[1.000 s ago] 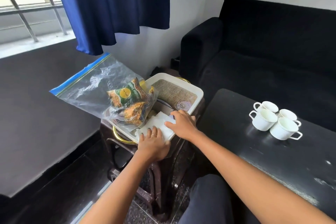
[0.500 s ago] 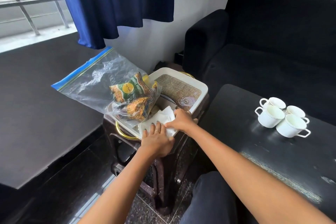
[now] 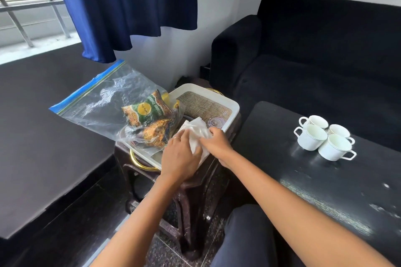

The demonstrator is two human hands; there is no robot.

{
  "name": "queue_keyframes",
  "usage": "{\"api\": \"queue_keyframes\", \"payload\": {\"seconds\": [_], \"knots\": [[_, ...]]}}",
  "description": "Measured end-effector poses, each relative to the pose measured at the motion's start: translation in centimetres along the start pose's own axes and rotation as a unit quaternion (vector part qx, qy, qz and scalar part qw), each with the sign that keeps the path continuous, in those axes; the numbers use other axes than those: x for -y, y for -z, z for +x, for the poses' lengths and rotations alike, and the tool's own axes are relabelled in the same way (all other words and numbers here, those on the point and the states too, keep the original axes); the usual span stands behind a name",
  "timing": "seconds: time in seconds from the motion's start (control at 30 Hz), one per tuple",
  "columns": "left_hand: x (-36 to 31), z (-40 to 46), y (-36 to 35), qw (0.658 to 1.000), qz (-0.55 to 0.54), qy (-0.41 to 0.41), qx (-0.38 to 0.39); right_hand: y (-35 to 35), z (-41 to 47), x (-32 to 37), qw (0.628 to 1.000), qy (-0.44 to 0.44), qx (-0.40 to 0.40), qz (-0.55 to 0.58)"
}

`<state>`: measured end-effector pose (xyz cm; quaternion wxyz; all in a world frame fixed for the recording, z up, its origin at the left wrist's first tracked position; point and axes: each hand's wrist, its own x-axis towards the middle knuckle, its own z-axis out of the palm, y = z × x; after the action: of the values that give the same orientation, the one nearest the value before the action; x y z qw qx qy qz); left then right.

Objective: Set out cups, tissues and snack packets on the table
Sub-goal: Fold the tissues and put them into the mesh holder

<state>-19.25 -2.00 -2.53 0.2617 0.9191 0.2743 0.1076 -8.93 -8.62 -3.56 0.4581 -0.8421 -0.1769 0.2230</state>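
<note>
We see the dark table (image 3: 325,180) on the right, where four white cups (image 3: 324,137) already stand in a tight cluster, well apart from the white tray (image 3: 235,107) on the small stand, where the tissues (image 3: 196,131) and the clear zip bag (image 3: 104,102) of snack packets (image 3: 149,119) lie. The larger risk, as we judge it, is the bag: it leans half off the tray's left edge, so a tug on the tissues touching it could tip it to the floor. The smaller risk is that the thin sheets tear or come away unevenly if we pull from one side only. Both our arms reach forward and left over the tray; our left hand (image 3: 180,156) lies flat with fingers narrowly spread on the tissues' near side, and our right hand (image 3: 216,144) is curled, pinching their crumpled right edge.
</note>
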Motion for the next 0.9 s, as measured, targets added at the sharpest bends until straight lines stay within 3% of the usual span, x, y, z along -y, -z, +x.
{"api": "queue_keyframes", "payload": {"seconds": [0.23, 0.43, 0.53, 0.63, 0.73, 0.83, 0.9], "knots": [[-0.9, 0.0, 0.8, 0.974, -0.193, 0.081, -0.09, 2.9, -0.9, -0.7, 0.97, -0.053, -0.019, 0.238], [-2.0, 0.4, 1.0, 0.894, -0.411, 0.172, -0.045, 6.1, -2.8, -1.2, 0.905, -0.085, 0.002, 0.417], [-2.9, -0.1, 0.9, 0.855, -0.487, 0.181, 0.005, 7.9, -4.2, -1.5, 0.884, -0.082, 0.018, 0.46], [-4.3, -1.0, 1.0, 0.8, -0.554, 0.188, 0.135, 9.6, -5.9, -2.3, 0.865, -0.073, 0.045, 0.494], [-5.6, -1.8, 0.5, 0.734, -0.61, 0.144, 0.262, 10.9, -7.6, -3.4, 0.85, -0.069, 0.077, 0.516], [-7.3, -1.8, -0.4, 0.682, -0.649, 0.159, 0.299, 12.1, -9.1, -4.8, 0.852, -0.064, 0.094, 0.512], [-8.4, -1.7, -0.9, 0.674, -0.647, 0.177, 0.31, 13.1, -9.9, -5.6, 0.861, -0.057, 0.094, 0.496]]}}
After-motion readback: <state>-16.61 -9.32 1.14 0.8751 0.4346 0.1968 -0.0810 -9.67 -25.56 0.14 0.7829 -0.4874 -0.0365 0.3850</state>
